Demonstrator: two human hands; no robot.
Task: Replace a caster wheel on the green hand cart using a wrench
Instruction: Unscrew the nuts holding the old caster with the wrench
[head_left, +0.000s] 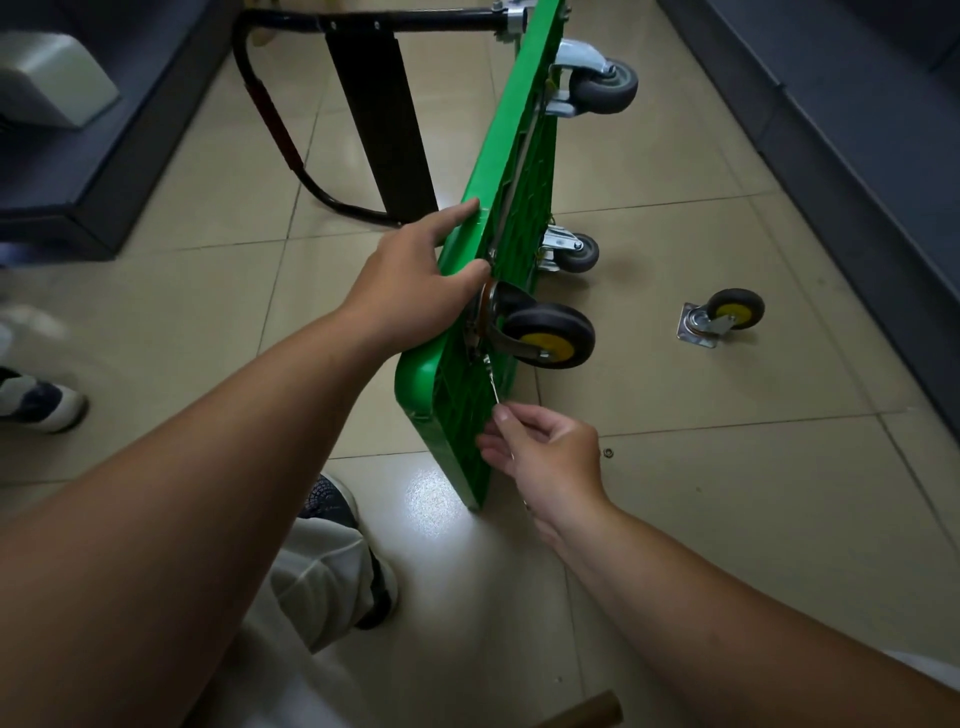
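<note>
The green hand cart (511, 156) stands on its long edge on the tiled floor, underside facing right. My left hand (415, 275) grips its upper edge. A black caster with a yellow hub (550, 336) sits against the underside near me. My right hand (545, 449) holds a thin metal wrench (491, 382) whose head reaches the caster's mounting plate. A second black and yellow caster (724, 317) lies loose on the floor to the right.
Two grey casters (605, 85) (576, 253) stay on the cart's far part. The black handle (291, 130) lies folded at left by a dark post (384, 130). A small nut (608, 453) lies on the tiles. My shoe (332, 501) is below; dark furniture lines both sides.
</note>
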